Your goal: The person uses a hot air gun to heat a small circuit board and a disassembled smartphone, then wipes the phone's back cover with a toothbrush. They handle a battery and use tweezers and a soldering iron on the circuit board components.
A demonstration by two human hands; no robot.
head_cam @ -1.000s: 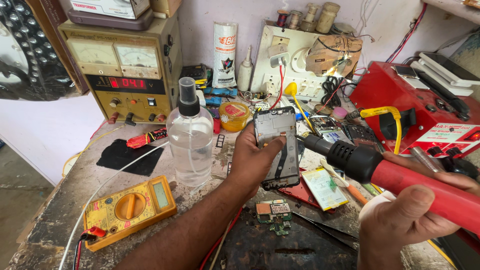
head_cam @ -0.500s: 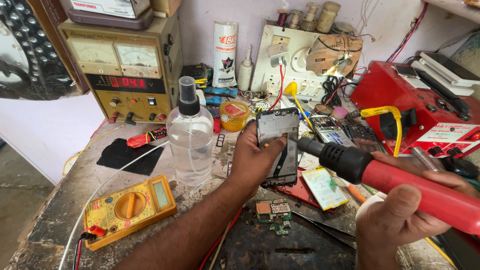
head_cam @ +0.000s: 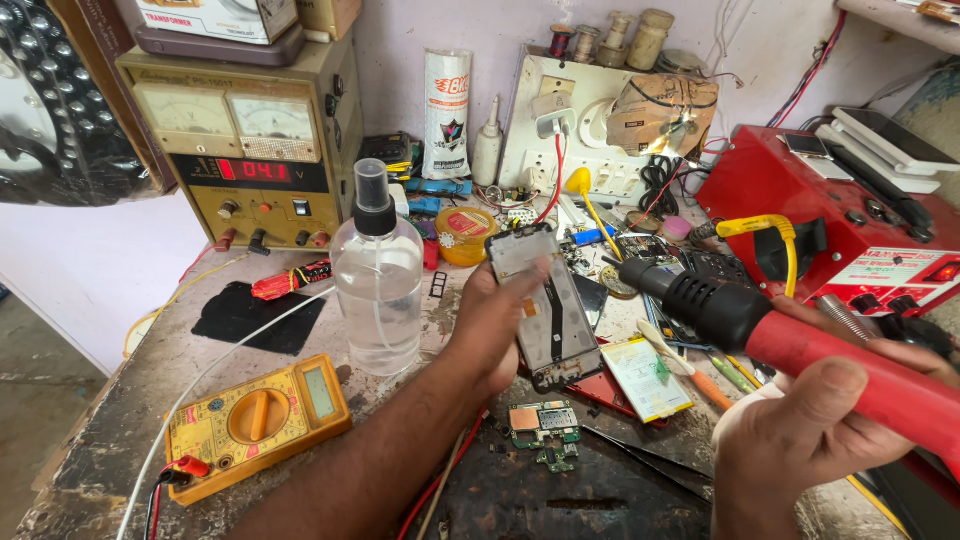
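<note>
- Since the picture a second ago, the black nozzle of the red-handled hot-air gun (head_cam: 800, 335) has come closer to the opened phone frame with its bare inner side and thin flex strip showing (head_cam: 545, 305); its tip now sits just beside the frame's right edge, where before it stood a little apart.
- The phone frame has stayed upright and slightly tilted, and the things lying around it have not moved.
- The left hand (head_cam: 495, 325) is closed around the phone frame, thumb across its inner face near the upper left, fingers behind it, holding it just above the tabletop (head_cam: 130, 400).
- The right hand (head_cam: 800, 440) is clenched around the red handle of the hot-air gun, thumb on top, nozzle pointing left at the frame.
- The frame is a dark rounded rectangle, pale at its top end, with a narrow dark strip running down its middle.
- It hangs near the middle of the tabletop, right of a clear plastic spray bottle with a black pump top (head_cam: 377, 275) and above a small green circuit board (head_cam: 545, 422).
- A yellow multimeter with a round dial (head_cam: 258, 420) lies well to the left.
</note>
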